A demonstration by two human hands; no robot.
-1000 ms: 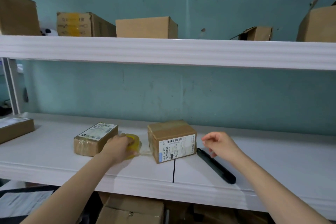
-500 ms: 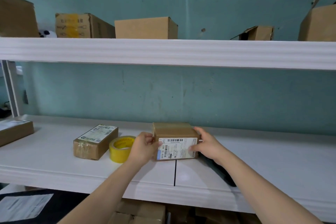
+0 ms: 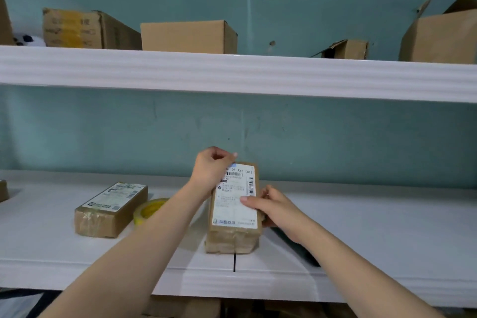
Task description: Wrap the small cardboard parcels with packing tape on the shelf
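A small cardboard parcel [image 3: 233, 235] with a white shipping label on top lies lengthwise on the white shelf [image 3: 374, 245], its short taped end facing me. My left hand [image 3: 211, 170] grips its far left corner, fingers curled. My right hand [image 3: 268, 205] holds its right side, thumb pressed on the label. A second labelled parcel [image 3: 109, 210] lies to the left. The yellow roll of packing tape [image 3: 149, 210] sits between the two parcels, partly hidden behind my left forearm.
A dark, long tool [image 3: 296, 248] lies on the shelf under my right forearm, mostly hidden. Another box edge [image 3: 3, 190] shows at the far left. The upper shelf [image 3: 232, 72] carries several cardboard boxes. More boxes sit below the shelf.
My left hand let go of the tape roll and moved to the middle parcel. Both hands turned that parcel so its label faces up and its length runs away from me.
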